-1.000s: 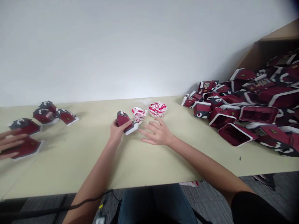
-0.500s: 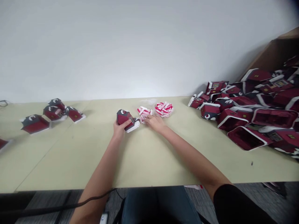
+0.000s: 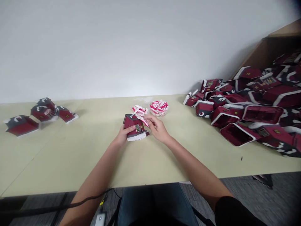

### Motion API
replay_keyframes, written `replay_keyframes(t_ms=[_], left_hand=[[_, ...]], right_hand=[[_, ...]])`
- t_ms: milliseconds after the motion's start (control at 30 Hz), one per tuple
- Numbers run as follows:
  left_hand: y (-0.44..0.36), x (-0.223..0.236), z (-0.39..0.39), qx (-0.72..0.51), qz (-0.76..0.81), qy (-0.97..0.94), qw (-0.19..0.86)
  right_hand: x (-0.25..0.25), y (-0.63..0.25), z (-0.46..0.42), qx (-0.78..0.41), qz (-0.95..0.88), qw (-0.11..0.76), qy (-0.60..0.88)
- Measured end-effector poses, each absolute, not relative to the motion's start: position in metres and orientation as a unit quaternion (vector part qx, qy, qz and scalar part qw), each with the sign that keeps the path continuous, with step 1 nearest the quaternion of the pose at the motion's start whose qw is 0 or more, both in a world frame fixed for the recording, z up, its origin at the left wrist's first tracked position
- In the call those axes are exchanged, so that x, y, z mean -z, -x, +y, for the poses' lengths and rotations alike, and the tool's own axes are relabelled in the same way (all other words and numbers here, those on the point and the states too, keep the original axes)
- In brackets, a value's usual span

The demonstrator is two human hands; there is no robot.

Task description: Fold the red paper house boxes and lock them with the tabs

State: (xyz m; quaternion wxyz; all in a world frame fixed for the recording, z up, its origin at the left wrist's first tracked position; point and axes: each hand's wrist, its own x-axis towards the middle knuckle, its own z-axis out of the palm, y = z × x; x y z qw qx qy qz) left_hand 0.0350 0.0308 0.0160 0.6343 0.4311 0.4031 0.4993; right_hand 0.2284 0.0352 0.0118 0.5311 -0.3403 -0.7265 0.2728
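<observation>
A small dark red paper house [image 3: 135,127] with a white base stands on the cream table [image 3: 94,157], a little beyond the middle. My left hand [image 3: 124,134] grips its left side with the fingers wrapped around it. My right hand [image 3: 157,127] pinches a red and white striped stick [image 3: 144,121] and holds it against the top of the house. Just behind lie two small heaps of the same striped sticks [image 3: 159,107].
A big pile of red paper houses [image 3: 249,110] spills from a tipped cardboard box [image 3: 270,47] at the right. Several finished houses [image 3: 44,113] stand at the far left. A black cable [image 3: 70,205] hangs below the table's front edge.
My right hand reached to the striped sticks, picked one up and brought it to the house. My left hand pulled the house nearer. Another person's hand at the left has gone from view.
</observation>
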Motion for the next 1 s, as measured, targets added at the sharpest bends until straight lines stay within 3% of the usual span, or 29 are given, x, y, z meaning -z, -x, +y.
replay_keyframes(t_ms=[400, 700, 1000], left_hand=[[-0.047, -0.018, 0.021, -0.430, 0.411, -0.402, 0.696], [-0.049, -0.019, 0.019, -0.406, 0.414, -0.411, 0.704], [-0.051, -0.019, 0.019, -0.399, 0.428, -0.400, 0.705]], right_hand=[[-0.019, -0.242, 0.024, -0.273, -0.760, 0.481, 0.342], [-0.019, -0.238, 0.021, -0.211, -0.743, 0.548, 0.322], [-0.014, -0.238, 0.022, -0.171, -0.753, 0.548, 0.321]])
